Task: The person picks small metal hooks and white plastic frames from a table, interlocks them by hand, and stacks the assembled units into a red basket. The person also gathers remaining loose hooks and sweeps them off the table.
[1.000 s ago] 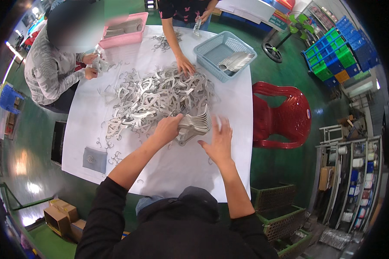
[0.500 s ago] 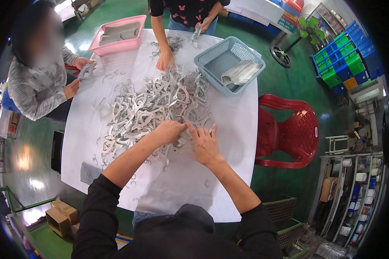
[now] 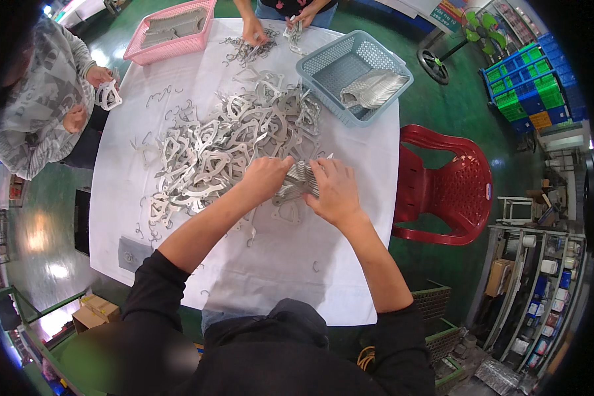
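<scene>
A row of thin grey metal brackets (image 3: 299,177) stands packed together at the right edge of the heap. From its left side my left hand (image 3: 266,177) presses on the row, fingers closed against it. On the opposite side my right hand (image 3: 338,190) curls its fingers and thumb round the brackets. Beside my hands spreads a big heap of loose, flat, curved triangular metal brackets (image 3: 204,155). A single loose bracket (image 3: 286,212) lies just below the row. Part of the row is hidden under my fingers.
A blue-grey basket (image 3: 317,66) with stacked brackets stands far right, a pink basket (image 3: 178,47) far left. Two co-workers handle parts: one at left with a bracket (image 3: 109,96), one across near small dark hooks (image 3: 251,47). A red chair (image 3: 449,181) is at right.
My hands have moved apart from fingertip contact and now flank a row of brackets. The co-worker across has drawn a hand from the heap to the small hooks. My view has shifted slightly.
</scene>
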A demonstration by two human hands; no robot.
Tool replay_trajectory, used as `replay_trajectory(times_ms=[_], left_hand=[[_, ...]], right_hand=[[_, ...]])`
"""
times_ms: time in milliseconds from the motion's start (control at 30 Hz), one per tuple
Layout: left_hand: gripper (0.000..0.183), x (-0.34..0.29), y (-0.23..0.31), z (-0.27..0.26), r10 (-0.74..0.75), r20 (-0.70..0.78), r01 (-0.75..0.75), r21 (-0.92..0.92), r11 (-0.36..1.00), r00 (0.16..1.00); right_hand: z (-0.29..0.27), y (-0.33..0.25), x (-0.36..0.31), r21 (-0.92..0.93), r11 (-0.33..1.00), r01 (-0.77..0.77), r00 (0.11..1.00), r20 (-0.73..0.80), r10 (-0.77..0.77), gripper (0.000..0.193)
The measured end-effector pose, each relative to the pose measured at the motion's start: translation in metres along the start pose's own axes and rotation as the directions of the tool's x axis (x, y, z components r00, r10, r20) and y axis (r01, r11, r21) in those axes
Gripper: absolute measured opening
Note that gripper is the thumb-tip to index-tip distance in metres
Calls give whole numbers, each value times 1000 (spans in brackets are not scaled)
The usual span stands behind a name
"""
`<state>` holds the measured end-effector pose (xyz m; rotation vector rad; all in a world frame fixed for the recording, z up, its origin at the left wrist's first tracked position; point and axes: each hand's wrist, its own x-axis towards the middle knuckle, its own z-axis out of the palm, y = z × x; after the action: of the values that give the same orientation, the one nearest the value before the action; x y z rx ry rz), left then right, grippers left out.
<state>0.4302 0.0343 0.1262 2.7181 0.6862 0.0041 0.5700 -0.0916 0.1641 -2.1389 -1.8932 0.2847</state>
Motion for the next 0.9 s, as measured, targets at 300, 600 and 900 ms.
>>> replay_trajectory(times_ms=[300, 600, 900], left_hand=[[15, 56, 2, -10, 118, -47, -117, 21, 993, 992], [47, 134, -23, -36, 10, -342, -122, -307, 944, 939], [39, 34, -91, -36, -251, -273, 54, -569, 821, 929]], right_hand=[[13, 13, 57, -328, 944, 28, 990, -123, -72, 75], [4, 83, 143, -535, 841, -81, 985, -171, -14, 57], [15, 205, 261, -476, 775, -415, 901, -99, 422, 31]])
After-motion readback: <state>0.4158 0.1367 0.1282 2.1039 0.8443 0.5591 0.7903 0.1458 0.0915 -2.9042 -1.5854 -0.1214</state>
